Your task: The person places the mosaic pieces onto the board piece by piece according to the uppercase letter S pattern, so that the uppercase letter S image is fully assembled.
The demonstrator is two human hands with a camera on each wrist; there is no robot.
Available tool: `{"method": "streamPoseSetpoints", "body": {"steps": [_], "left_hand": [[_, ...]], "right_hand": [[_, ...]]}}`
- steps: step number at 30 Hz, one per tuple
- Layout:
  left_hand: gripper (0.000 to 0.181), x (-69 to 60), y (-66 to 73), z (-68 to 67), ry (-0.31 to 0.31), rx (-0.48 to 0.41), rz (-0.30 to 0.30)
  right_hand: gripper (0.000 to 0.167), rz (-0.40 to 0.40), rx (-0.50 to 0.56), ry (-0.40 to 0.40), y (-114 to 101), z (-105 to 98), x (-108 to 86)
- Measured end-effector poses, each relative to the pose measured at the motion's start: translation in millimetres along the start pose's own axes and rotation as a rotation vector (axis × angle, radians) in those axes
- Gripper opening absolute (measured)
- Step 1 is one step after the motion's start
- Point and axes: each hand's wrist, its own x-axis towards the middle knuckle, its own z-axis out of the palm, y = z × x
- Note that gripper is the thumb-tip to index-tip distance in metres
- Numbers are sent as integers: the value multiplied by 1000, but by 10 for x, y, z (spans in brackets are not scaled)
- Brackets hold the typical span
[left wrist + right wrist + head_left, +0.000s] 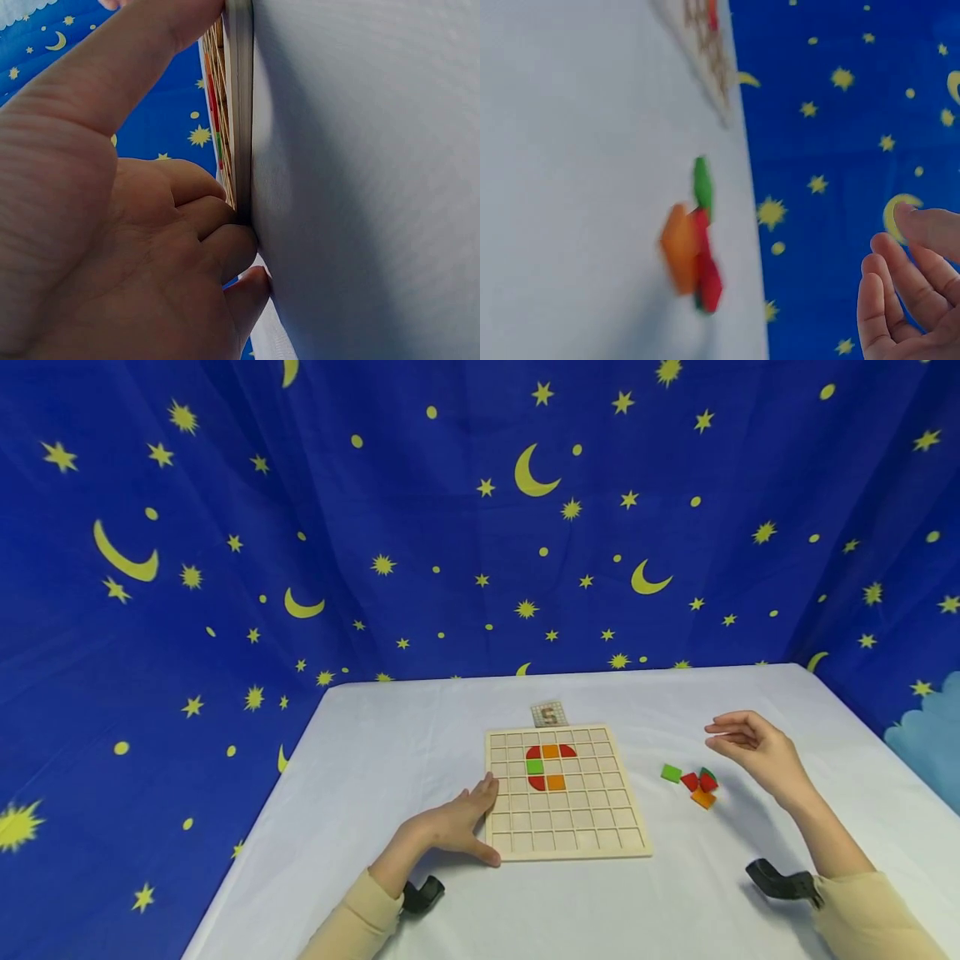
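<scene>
A wooden grid board (570,843) lies on the table, with red, orange and green pieces set in its upper left cells in a C-like shape. Against the board's left edge rests the left hand (459,822), fingers and thumb spread; the left wrist view shows that hand (150,240) touching the board's side (241,112). Raised above the table, right of a small pile, the right hand (761,756) has loosely bent fingers and nothing visible in them. The pile has a green square (671,772), an orange piece (703,798) and red pieces (690,782).
A small patterned card (549,714) lies behind the board at its back edge. White cloth covers the table (562,910). Behind and beside it hangs a blue curtain (450,510) with yellow moons and stars.
</scene>
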Motion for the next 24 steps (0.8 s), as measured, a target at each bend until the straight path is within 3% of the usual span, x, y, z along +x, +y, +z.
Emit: {"method": "streamPoseSetpoints", "body": {"steps": [12, 16, 24], "left_hand": [[115, 8, -16, 15, 3, 1, -5], [116, 12, -26, 20, -2, -12, 2], [116, 15, -24, 11, -3, -10, 9]], "right_hand": [[37, 54, -120, -20, 516, 50, -171], [36, 68, -157, -44, 584, 89, -203], [33, 21, -184, -46, 637, 137, -194]]}}
